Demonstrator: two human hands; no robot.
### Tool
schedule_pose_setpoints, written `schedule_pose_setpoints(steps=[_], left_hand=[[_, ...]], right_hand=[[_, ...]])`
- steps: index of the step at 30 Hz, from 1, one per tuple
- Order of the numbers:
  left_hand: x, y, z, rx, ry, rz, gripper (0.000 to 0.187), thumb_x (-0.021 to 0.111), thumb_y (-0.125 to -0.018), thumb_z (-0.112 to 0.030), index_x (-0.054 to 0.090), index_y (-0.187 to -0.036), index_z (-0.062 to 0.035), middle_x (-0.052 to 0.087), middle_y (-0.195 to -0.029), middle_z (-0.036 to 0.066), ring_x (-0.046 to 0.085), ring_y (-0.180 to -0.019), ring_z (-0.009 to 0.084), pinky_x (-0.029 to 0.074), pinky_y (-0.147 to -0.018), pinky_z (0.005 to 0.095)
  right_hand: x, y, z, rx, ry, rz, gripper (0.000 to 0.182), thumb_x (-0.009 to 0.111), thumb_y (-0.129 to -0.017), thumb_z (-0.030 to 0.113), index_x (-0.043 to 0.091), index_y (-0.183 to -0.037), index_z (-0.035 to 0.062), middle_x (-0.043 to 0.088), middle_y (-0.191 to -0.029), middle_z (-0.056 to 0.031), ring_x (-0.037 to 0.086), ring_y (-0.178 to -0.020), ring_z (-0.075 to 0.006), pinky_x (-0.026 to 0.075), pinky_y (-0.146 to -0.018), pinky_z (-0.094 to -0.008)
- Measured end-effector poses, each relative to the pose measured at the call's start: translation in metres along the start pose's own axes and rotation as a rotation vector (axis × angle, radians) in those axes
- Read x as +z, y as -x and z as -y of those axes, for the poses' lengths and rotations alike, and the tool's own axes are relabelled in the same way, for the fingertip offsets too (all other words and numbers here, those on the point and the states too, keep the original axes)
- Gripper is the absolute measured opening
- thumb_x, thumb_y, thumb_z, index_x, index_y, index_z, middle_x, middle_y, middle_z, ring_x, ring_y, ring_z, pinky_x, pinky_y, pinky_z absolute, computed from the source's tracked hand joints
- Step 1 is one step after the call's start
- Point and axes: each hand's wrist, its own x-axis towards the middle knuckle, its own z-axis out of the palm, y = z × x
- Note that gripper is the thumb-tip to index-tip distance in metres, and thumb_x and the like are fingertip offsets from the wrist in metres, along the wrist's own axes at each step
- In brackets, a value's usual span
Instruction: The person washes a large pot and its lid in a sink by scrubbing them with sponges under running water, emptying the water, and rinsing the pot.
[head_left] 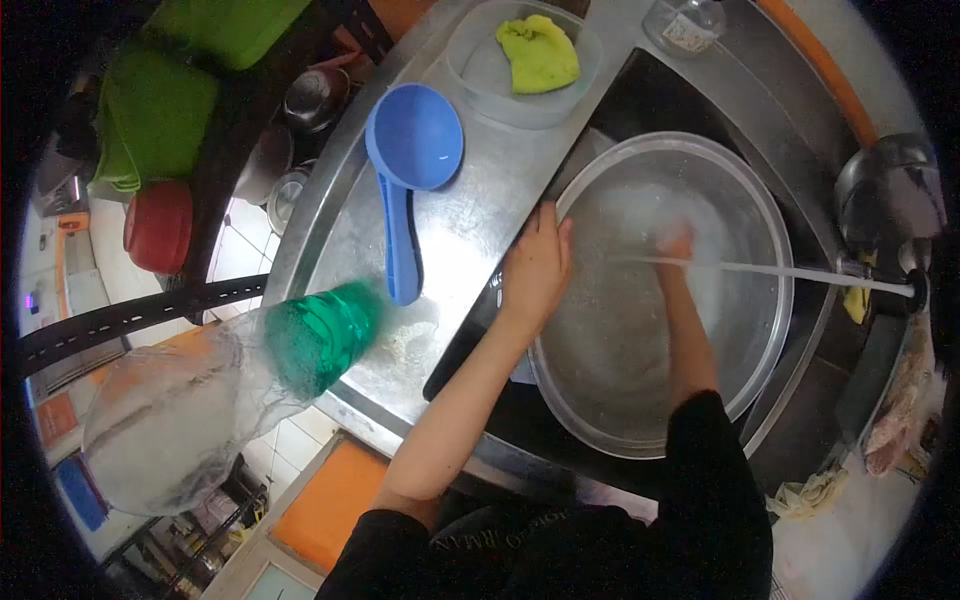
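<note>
A large round metal basin (655,148) stands in the sink, holding cloudy water. My left hand (537,265) grips its left rim, fingers closed over the edge. My right hand (677,243) is inside the basin, under the water stream (800,273); cloudy water and blur hide its fingers. Left of the basin, a blue plastic dipper (400,230) lies on the steel drainboard (460,260). A yellow-green cloth (540,55) rests in a clear plastic container (480,85) at the far side.
The tap (912,290) runs from the right. Near the drainboard's left edge is a green translucent container (325,335) beside a clear plastic bag (170,410). A glass jar (685,28) stands behind the sink, a metal pan (885,190) at right. Bowls sit on a left shelf.
</note>
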Motion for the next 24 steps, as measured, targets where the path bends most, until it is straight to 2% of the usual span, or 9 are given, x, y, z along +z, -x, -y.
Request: schedule_pose_setpoints(steps=[2,3,10,12,13,17,19,21,24], left_hand=[[-0.001,0.001,0.0,0.003,0.002,0.012,0.036,0.036,-0.095,-0.024,0.041,-0.118,0.0032,0.055,-0.102,0.028,0.055,-0.088,0.0454,0.046,-0.074,0.0497],[-0.002,0.0,-0.001,0.012,0.018,0.005,0.036,0.036,-0.095,-0.024,0.04,-0.118,0.0033,0.055,-0.103,0.027,0.055,-0.089,0.0453,0.045,-0.074,0.0496],[-0.006,-0.001,-0.005,-0.058,0.037,0.073,0.036,0.037,-0.095,-0.025,0.041,-0.118,0.0028,0.056,-0.101,0.028,0.056,-0.089,0.0452,0.045,-0.074,0.0501],[-0.005,-0.002,-0.004,-0.048,0.022,0.055,0.036,0.037,-0.095,-0.025,0.041,-0.118,0.0026,0.056,-0.101,0.028,0.056,-0.089,0.0455,0.045,-0.074,0.0503],[-0.003,-0.001,-0.003,-0.039,0.004,0.043,0.036,0.038,-0.095,-0.025,0.041,-0.118,0.0024,0.056,-0.101,0.028,0.056,-0.088,0.0457,0.045,-0.074,0.0505],[0.005,0.0,0.003,0.052,0.021,-0.081,0.03,0.04,-0.094,-0.024,0.043,-0.109,0.0019,0.056,-0.092,0.026,0.057,-0.078,0.0439,0.047,-0.066,0.0502],[0.007,0.0,0.006,0.094,-0.043,-0.108,0.03,0.041,-0.093,-0.024,0.043,-0.108,0.0022,0.057,-0.091,0.026,0.058,-0.078,0.0433,0.047,-0.066,0.0496],[0.003,0.002,0.005,0.077,-0.03,-0.078,0.03,0.041,-0.093,-0.024,0.043,-0.108,0.0025,0.057,-0.091,0.026,0.058,-0.078,0.0432,0.048,-0.066,0.0492],[0.004,0.003,0.006,0.067,-0.041,-0.06,0.031,0.042,-0.093,-0.023,0.043,-0.109,0.0028,0.058,-0.091,0.026,0.059,-0.079,0.0427,0.049,-0.066,0.0484]], right_hand=[[-0.054,-0.036,0.105,0.063,-0.194,0.233,0.04,0.058,-0.079,0.026,0.055,-0.108,-0.0013,0.058,-0.105,-0.0194,0.052,-0.101,-0.036,0.036,-0.095,-0.0422],[-0.02,-0.016,0.133,-0.117,-0.048,-0.152,0.039,0.054,-0.083,0.023,0.052,-0.113,-0.0022,0.057,-0.104,-0.021,0.053,-0.099,-0.0361,0.039,-0.091,-0.0422],[-0.147,0.134,0.135,-0.427,-0.313,0.941,0.047,0.046,-0.088,0.031,0.041,-0.129,0.0093,0.044,-0.124,-0.0199,0.047,-0.111,-0.036,0.039,-0.092,-0.0489],[-0.191,0.066,0.108,0.238,-0.327,1.323,0.047,0.049,-0.086,0.034,0.046,-0.127,0.011,0.047,-0.121,-0.0207,0.047,-0.113,-0.0356,0.04,-0.093,-0.0466],[-0.198,0.051,0.085,-0.367,-0.023,1.144,0.039,0.051,-0.087,0.025,0.05,-0.122,0.0076,0.044,-0.126,-0.0215,0.049,-0.111,-0.0306,0.04,-0.091,-0.0438],[-0.101,0.019,0.018,0.498,0.065,0.364,0.041,0.049,-0.087,0.029,0.051,-0.113,-0.003,0.053,-0.114,-0.0228,0.053,-0.102,-0.0363,0.043,-0.083,-0.0436],[-0.128,-0.009,0.071,0.875,-0.53,0.286,0.041,0.05,-0.087,0.028,0.051,-0.112,-0.0045,0.055,-0.109,-0.024,0.053,-0.098,-0.0394,0.043,-0.083,-0.0445],[-0.105,0.02,0.102,0.159,-0.103,0.519,0.041,0.049,-0.087,0.028,0.052,-0.113,-0.004,0.053,-0.11,-0.0257,0.051,-0.1,-0.04,0.041,-0.085,-0.047],[-0.128,0.059,0.165,0.022,-0.28,0.572,0.047,0.054,-0.083,0.023,0.045,-0.123,0.0015,0.05,-0.114,-0.0275,0.047,-0.107,-0.041,0.039,-0.091,-0.0481]])
